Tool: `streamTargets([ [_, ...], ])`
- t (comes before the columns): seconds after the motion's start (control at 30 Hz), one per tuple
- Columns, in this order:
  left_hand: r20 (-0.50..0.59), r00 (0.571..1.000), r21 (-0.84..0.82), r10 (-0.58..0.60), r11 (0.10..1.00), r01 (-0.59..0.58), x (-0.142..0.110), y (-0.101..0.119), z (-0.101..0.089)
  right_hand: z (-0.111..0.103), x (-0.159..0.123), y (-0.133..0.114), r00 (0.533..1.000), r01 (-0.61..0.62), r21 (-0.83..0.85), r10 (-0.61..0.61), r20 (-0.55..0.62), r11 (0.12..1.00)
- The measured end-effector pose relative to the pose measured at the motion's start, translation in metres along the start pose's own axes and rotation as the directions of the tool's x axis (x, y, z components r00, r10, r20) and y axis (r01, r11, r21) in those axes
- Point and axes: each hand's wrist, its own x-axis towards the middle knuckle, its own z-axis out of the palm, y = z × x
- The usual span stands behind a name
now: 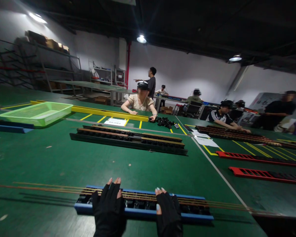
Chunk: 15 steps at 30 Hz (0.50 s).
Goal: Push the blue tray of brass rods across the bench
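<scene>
A blue channel-shaped rail (140,214) lies on the green table in front of me, with black parts (151,205) seated along its inside. Several long, thin copper-coloured rods (56,189) run lengthwise over these parts and stick out past both ends. My left hand (108,205), in a black fingerless glove, rests across the left half of the rail with its fingers stretched over the rods. My right hand (168,210), gloved the same way, lies over the right half, fingers extended. Neither hand is wrapped round anything.
Beyond lies a black rail (128,143) with rods. A green basket (39,113) stands at left near another blue rail (10,128). Across the table a person (142,100) touches a yellow rail (108,113) beside black parts (164,122). Red rails (266,174) lie at right.
</scene>
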Motion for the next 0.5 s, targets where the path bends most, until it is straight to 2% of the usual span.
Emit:
streamTargets([
  [0.13, -0.006, 0.999, 0.068, -0.04, 0.997, 0.04, 0.002, -0.012, -0.002, -0.002, 0.003, -0.003, 1.0, -0.011, -0.001, 0.011, -0.017, 1.0],
  [0.37, -0.018, 0.999, 0.048, -0.028, 0.998, 0.029, -0.001, -0.016, 0.003, 0.003, -0.001, -0.001, 1.0, -0.002, -0.003, 0.002, -0.025, 1.0],
  [0.43, -0.02, 0.997, 0.022, -0.069, 0.997, 0.069, 0.0, -0.018, 0.001, 0.003, -0.002, 0.003, 1.0, 0.011, -0.017, -0.011, -0.004, 1.0],
  [0.5, -0.044, 0.986, 0.007, -0.163, 0.986, 0.164, 0.003, -0.02, -0.002, 0.002, -0.002, 0.007, 0.998, 0.051, -0.041, -0.05, 0.023, 0.998],
])
